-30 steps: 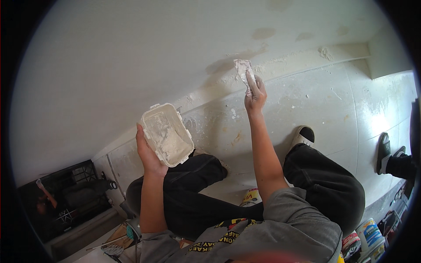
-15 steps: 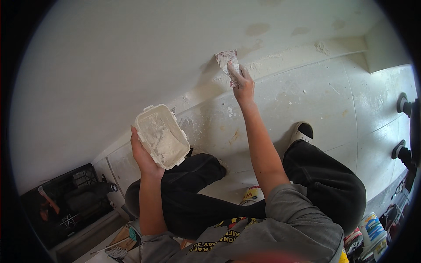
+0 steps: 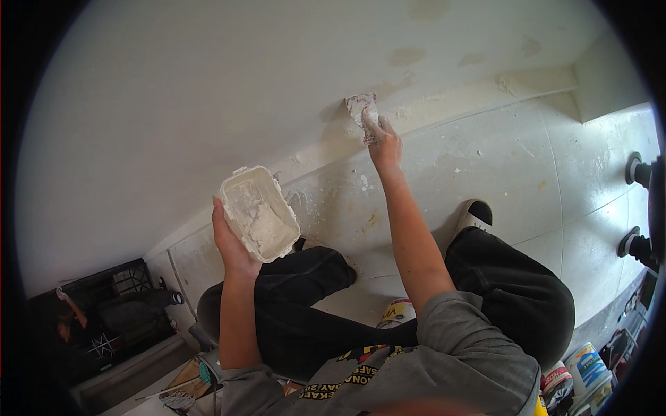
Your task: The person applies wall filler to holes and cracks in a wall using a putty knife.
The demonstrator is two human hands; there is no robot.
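My left hand is wrapped round the side of a pale plastic tub, tilted so that the off-white putty inside shows. Farther off and to the right, my right hand grips a putty knife smeared with white putty. Its blade lies against the lower part of the white wall, just above the skirting. My fingers hide part of the knife, and putty coats their tips.
Darker patches mark the wall ahead. Tiled floor with white specks runs along the skirting. A labelled tub stands between my legs, and several containers are at lower right. A dark glossy panel lies at lower left.
The view has shifted slightly, showing more of the wall's top. My right hand and the putty knife have come a little nearer along the wall. My left hand still holds the tub.
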